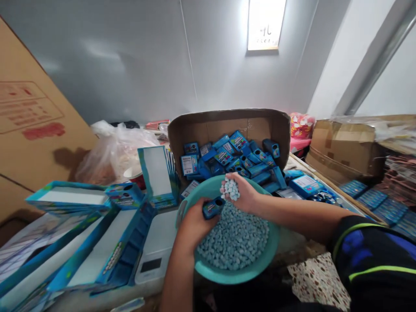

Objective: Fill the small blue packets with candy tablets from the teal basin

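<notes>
A teal basin (pixel 237 277) of pale-blue pellets (pixel 238 242) sits near, a white scale (pixel 157 236) just left. Over its left part, the left hand (pixel 195 225) has its fingers gripping a small blue box (pixel 212 209); the right hand's (pixel 245 196) fingers cup pellets farther back. Beyond, a carton (pixel 227 121) holds more blue boxes (pixel 224 156).

One right sleeve (pixel 378 255): black or very dark cloth, loose and wide at the opening, with blurred royal-blue patches (pixel 352 249) and two lime-yellow bands (pixel 381 271), one curving near the cuff. One left hand (pixel 196 223) and one right hand (pixel 247 196), both bare, forearms likewise uncovered.
</notes>
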{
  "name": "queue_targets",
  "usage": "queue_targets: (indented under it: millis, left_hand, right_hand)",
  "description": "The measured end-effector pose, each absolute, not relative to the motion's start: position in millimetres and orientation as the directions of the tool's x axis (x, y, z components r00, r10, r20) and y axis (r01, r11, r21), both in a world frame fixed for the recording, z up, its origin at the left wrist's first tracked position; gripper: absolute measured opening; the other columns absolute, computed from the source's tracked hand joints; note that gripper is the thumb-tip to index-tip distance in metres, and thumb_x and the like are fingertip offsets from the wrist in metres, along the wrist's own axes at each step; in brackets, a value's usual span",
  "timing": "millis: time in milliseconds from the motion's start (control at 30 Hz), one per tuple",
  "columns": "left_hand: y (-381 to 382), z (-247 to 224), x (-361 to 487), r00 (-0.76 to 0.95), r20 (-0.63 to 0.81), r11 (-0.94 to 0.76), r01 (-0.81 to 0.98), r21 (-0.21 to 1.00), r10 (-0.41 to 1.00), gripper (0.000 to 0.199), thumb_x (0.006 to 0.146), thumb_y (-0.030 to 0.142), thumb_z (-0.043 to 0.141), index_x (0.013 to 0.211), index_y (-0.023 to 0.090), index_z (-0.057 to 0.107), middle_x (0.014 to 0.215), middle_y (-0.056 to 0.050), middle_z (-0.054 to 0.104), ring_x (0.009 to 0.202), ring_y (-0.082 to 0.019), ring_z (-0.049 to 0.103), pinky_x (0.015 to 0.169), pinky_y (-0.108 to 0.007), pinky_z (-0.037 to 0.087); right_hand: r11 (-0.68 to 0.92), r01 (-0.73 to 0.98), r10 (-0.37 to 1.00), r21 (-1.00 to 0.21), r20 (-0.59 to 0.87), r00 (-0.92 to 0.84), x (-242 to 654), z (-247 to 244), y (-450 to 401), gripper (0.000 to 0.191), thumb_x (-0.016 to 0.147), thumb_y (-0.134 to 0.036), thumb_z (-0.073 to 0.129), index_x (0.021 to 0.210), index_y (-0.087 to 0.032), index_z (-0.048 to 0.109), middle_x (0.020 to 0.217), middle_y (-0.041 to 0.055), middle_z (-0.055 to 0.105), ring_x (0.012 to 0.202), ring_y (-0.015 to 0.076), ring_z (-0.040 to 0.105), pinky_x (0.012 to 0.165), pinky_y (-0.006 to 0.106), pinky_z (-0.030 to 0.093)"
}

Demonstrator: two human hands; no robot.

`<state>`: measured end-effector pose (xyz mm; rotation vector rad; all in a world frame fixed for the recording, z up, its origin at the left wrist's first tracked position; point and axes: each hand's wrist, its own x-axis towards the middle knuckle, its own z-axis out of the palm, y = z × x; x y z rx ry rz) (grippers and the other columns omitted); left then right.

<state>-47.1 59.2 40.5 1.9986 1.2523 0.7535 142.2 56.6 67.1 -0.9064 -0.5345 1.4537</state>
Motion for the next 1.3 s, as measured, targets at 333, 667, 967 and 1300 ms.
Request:
queue_targets:
  millis: [333, 667, 967, 1300]
  left_hand:
    - [51, 46, -45, 0.429, 0.137, -0.358, 0.492, 0.794, 0.893, 0.041, 0.071, 0.018, 0.086, 0.111, 0.022, 0.075, 0.102, -0.003, 0.078, 0.098, -0.031, 0.075, 0.091, -0.040, 0.059]
    - [56, 37, -46, 0.491, 0.082, -0.337, 0.459, 0.822, 0.867, 0.056, 0.073, 0.020, 0.085, 0.128, 0.020, 0.073, 0.113, -0.004, 0.078, 0.106, -0.031, 0.074, 0.102, -0.042, 0.058]
    - [57, 44, -44, 0.511, 0.008, -0.239, 0.387, 0.891, 0.859, 0.049, 0.076, 0.031, 0.085, 0.121, 0.017, 0.074, 0.114, -0.006, 0.079, 0.105, -0.030, 0.074, 0.098, -0.039, 0.060]
    - [57, 34, -41, 0.477, 0.010, -0.223, 0.393, 0.892, 0.879, 0.059, 0.073, 0.028, 0.087, 0.129, 0.018, 0.072, 0.117, -0.008, 0.078, 0.108, -0.031, 0.074, 0.100, -0.044, 0.060]
  right_hand:
    - [0.061, -0.554, 0.963, -0.830, -0.098, 0.251, 119, 57, 59, 0.011, 0.085, -0.025, 0.064, 0.088, -0.024, 0.054, 0.064, -0.0083, 0.058, 0.059, 0.0155, 0.066, 0.053, 0.023, 0.046]
    - [0.147, -0.476, 0.982, -0.867, 0.071, 0.174, 111, 58, 51, 0.019, 0.078, -0.031, 0.072, 0.079, -0.023, 0.056, 0.062, -0.0056, 0.065, 0.055, 0.0154, 0.063, 0.056, 0.024, 0.052]
    - [0.127, -0.533, 0.984, -0.837, 0.037, 0.176, 123, 50, 58, 0.043, 0.063, -0.048, 0.089, 0.076, -0.024, 0.056, 0.066, -0.0031, 0.065, 0.070, 0.0237, 0.073, 0.057, 0.030, 0.057]
    - [0.175, -0.507, 0.984, -0.844, 0.125, 0.130, 120, 48, 56, 0.039, 0.069, -0.048, 0.084, 0.065, -0.021, 0.056, 0.062, -0.0029, 0.061, 0.058, 0.0167, 0.065, 0.056, 0.027, 0.052]
